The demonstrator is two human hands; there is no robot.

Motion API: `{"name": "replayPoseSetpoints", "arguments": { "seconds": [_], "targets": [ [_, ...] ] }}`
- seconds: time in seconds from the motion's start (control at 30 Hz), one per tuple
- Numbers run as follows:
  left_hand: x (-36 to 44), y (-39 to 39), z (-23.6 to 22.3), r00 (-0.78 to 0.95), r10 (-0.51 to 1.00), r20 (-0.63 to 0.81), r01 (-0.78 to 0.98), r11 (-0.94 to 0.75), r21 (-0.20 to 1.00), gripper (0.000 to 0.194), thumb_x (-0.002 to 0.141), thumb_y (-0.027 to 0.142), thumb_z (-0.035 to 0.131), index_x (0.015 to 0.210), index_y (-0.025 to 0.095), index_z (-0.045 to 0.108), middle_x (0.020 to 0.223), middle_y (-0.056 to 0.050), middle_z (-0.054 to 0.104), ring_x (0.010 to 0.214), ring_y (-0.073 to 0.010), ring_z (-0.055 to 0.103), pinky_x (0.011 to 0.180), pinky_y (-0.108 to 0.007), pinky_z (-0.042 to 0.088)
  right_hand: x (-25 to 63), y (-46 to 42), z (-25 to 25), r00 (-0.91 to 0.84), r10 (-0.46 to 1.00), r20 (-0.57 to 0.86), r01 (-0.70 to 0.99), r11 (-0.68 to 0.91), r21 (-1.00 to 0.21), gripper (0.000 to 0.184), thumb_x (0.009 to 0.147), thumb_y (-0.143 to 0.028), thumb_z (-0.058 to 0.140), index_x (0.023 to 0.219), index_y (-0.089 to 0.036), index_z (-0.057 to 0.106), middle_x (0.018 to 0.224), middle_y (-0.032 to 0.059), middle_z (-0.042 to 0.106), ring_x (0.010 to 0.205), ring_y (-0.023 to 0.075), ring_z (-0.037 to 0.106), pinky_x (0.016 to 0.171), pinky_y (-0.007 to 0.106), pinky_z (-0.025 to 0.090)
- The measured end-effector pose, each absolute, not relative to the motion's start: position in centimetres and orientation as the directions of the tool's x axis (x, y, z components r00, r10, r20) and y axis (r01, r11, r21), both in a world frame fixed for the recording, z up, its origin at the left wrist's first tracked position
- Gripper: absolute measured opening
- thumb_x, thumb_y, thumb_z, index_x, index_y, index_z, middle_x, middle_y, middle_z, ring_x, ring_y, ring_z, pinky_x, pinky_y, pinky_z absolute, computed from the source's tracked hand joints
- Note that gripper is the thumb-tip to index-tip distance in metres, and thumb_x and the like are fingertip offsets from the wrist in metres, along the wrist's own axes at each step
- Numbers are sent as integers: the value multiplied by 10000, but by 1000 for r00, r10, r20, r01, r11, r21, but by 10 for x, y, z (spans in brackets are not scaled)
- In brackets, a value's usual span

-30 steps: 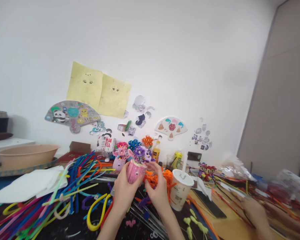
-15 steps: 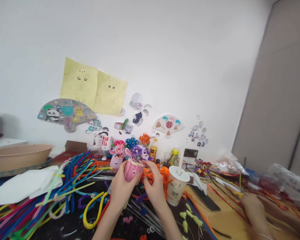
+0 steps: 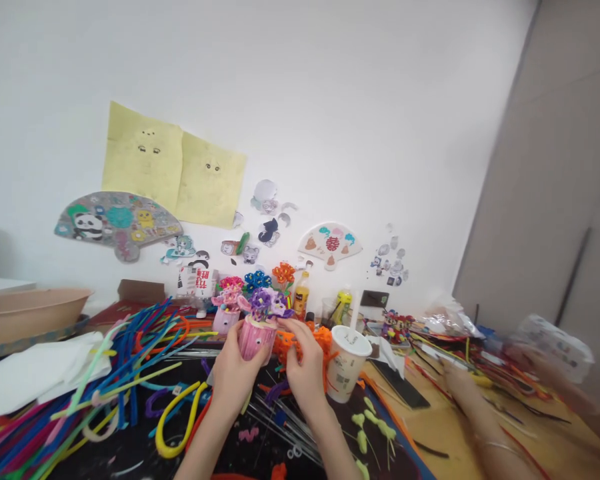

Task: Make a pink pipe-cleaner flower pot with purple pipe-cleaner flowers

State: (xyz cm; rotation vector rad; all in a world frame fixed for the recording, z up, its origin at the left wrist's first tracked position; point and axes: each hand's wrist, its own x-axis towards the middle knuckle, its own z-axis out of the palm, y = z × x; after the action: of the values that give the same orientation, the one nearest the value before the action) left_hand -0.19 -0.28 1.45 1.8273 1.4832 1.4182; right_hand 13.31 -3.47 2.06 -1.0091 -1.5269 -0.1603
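In my left hand (image 3: 234, 377) is a small pink ribbed pot (image 3: 256, 341) with a googly eye on its side, fingers and thumb wrapped round it. Purple and lilac pipe-cleaner flowers (image 3: 267, 302) stand up out of the pot. My right hand (image 3: 306, 367) is at the pot's right side, its fingertips by the rim under the flowers and its thumb held apart. Whether those fingertips press on the rim, I cannot tell. Behind stands a similar pink pot (image 3: 225, 323) with pink flowers. Orange pipe-cleaner pieces (image 3: 320, 339) lie just beyond my right hand.
A white paper cup (image 3: 347, 367) with a straw stands right of my right hand. Loose pipe cleaners (image 3: 145, 360) heap up on the left, near white paper sheets (image 3: 45, 370) and a beige basin (image 3: 30, 307). Another person's arm (image 3: 473, 407) reaches over the right side.
My view has turned a little, so most things sit further left. Both hands stay at the pink pot. The other person's hand and arm at the right have moved.
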Motion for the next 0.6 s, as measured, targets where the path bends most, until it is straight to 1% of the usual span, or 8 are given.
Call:
{"name": "replayPoseSetpoints", "arguments": {
  "seconds": [0.07, 0.13, 0.17, 0.23, 0.33, 0.47, 0.53, 0.6],
  "targets": [
    [-1, -2, 15, -75, 903, 423, 513, -329, 793, 578, 703, 445, 564, 1204, 206, 403, 1091, -96, 634, 986, -264, 617, 783, -324, 452, 136, -36, 20, 203, 441, 874, 667, 592, -453, 423, 673, 10, 373, 868, -216, 673, 884, 42, 676, 861, 197, 617, 792, 339, 490],
    [1, -1, 15, -54, 919, 391, 542, -302, 784, 560, 694, 421, 568, 1176, 189, 399, 1060, -107, 644, 965, -269, 626, 767, -321, 451, 139, -38, 21, 290, 367, 884, 658, 594, -463, 323, 705, -12, 390, 692, -207, 647, 709, 26, 657, 711, 189, 611, 684, 318, 489],
    [2, -1, 15, -35, 928, 370, 559, -289, 777, 550, 691, 408, 567, 1161, 180, 394, 1050, -114, 645, 954, -274, 630, 758, -323, 450, 139, -40, 21, 327, 333, 885, 645, 606, -466, 300, 724, -25, 399, 645, -204, 627, 656, 21, 640, 659, 184, 600, 644, 311, 482],
    [5, -1, 13, 15, 945, 327, 595, -271, 756, 525, 693, 385, 558, 1135, 166, 378, 1033, -129, 646, 938, -287, 635, 741, -329, 447, 138, -43, 23, 379, 274, 884, 615, 639, -462, 287, 753, -40, 412, 622, -201, 610, 607, 13, 619, 600, 175, 582, 593, 299, 467],
    [10, -1, 8, 106, 959, 263, 652, -266, 710, 458, 719, 378, 529, 1086, 160, 365, 979, -144, 655, 918, -301, 641, 707, -325, 441, 133, -47, 27, 412, 214, 886, 585, 683, -437, 283, 775, -45, 424, 627, -203, 606, 581, 3, 603, 561, 164, 565, 548, 284, 443],
    [12, 2, -2, 221, 946, 237, 701, -323, 636, 368, 767, 393, 487, 1029, 167, 362, 914, -141, 663, 877, -296, 650, 669, -300, 435, 124, -53, 34, 424, 198, 884, 557, 713, -427, 287, 790, -57, 436, 601, -206, 594, 562, -3, 590, 535, 155, 548, 523, 276, 421],
    [9, 4, -7, 238, 941, 240, 700, -338, 629, 408, 745, 353, 524, 1060, 155, 357, 969, -147, 652, 904, -285, 643, 703, -298, 439, 120, -62, 44, 460, 225, 859, 513, 723, -463, 285, 804, -70, 449, 610, -209, 605, 562, -6, 589, 530, 148, 548, 517, 271, 417],
    [5, 5, -10, 245, 940, 239, 699, -342, 628, 495, 682, 289, 589, 1097, 136, 367, 1064, -155, 619, 964, -280, 620, 766, -304, 439, 118, -80, 58, 483, 270, 833, 448, 741, -500, 267, 827, -99, 471, 651, -220, 632, 580, -5, 599, 535, 143, 556, 514, 266, 425]
  ]
}}
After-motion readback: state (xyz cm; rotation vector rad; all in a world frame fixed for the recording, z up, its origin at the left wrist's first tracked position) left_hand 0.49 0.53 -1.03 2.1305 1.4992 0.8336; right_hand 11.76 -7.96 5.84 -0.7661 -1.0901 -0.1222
